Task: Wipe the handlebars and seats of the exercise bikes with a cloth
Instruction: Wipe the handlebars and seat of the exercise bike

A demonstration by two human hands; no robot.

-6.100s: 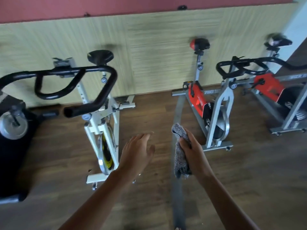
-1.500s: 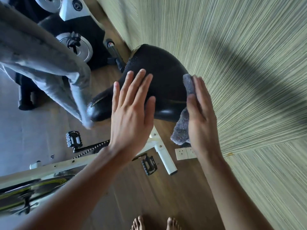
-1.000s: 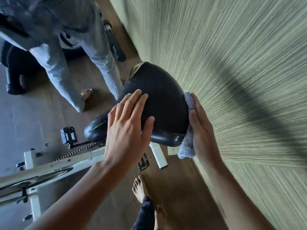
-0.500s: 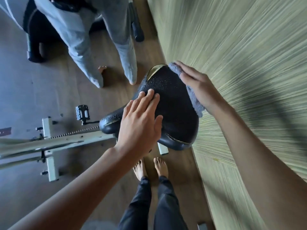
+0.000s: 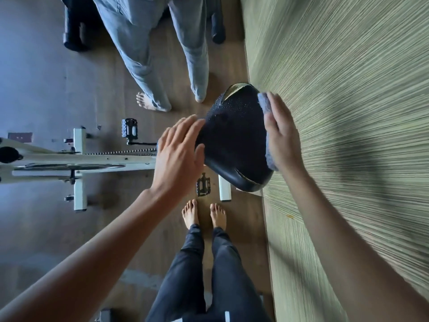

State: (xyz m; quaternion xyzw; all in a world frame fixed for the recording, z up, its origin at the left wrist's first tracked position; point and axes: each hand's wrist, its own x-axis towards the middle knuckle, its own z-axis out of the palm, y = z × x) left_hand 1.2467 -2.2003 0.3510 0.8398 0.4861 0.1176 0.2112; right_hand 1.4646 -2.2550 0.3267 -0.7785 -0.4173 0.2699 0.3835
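Head camera, looking steeply down: a black, textured, padded bike seat point(image 5: 234, 140) sits near the middle of the picture. Its broad rear end is close to a wall panel of pale green, finely striped material point(image 5: 348, 112).

The right hand point(image 5: 282, 135) lies flat along the wall-side edge of the seat with its fingers straight and close together. It presses a grey, fuzzy cloth point(image 5: 270, 156) against that edge. The cloth shows above the fingertips and again below the palm; the part between is hidden under the hand.

The left hand point(image 5: 180, 154) is spread, fingers straight and slightly fanned, and has hold of nothing. It lies over the seat's narrow front end, its fingertips at the seat's left edge.

A white metal bike frame point(image 5: 92, 159) runs leftward from under that hand, with a chain point(image 5: 120, 151) along its upper side. One black pedal point(image 5: 129, 130) shows above the frame. Another pedal point(image 5: 203, 184) shows below the seat.

On the dark wooden floor point(image 5: 46, 89) below the seat stand the wearer's bare feet point(image 5: 190, 214) and dark trouser legs. Beyond the seat stands a second person's legs in light grey jeans point(image 5: 144, 54), also barefoot. Black equipment point(image 5: 74, 31) stands in the top left corner; what it is cannot be told.
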